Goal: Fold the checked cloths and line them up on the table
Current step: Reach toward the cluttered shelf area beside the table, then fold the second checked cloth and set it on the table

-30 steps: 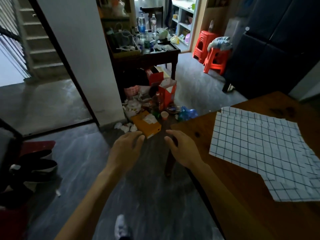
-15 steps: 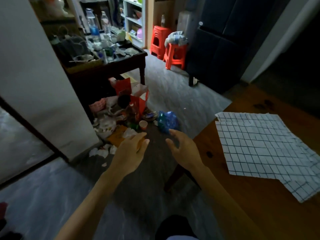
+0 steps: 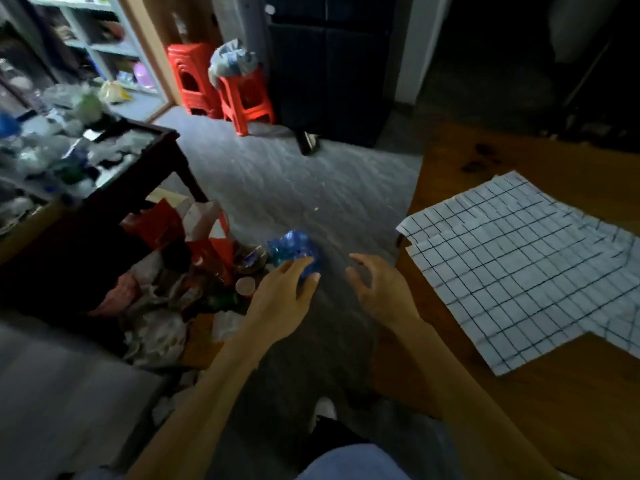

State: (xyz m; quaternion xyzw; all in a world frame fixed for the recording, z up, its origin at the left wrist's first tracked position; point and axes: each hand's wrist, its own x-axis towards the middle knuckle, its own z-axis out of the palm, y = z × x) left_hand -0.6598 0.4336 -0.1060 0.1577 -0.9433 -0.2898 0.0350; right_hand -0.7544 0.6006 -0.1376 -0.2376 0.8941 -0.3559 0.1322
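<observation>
White checked cloths (image 3: 523, 265) with dark grid lines lie spread flat and overlapping on the wooden table (image 3: 540, 403) at the right. My left hand (image 3: 282, 296) hovers over the floor left of the table, fingers relaxed and empty. My right hand (image 3: 377, 289) floats near the table's left corner, fingers loosely spread, holding nothing. Both hands are apart from the cloths.
A heap of litter, red cartons (image 3: 207, 244) and a crumpled blue bag (image 3: 294, 249) lies on the grey floor. A dark cluttered side table (image 3: 104, 161) stands at the left. Red plastic stools (image 3: 221, 84) stand at the back beside a dark cabinet (image 3: 332, 64).
The view has swung right, so the cloths and table fill more of the frame. Both hands stayed empty in front of me and drifted slightly toward the table.
</observation>
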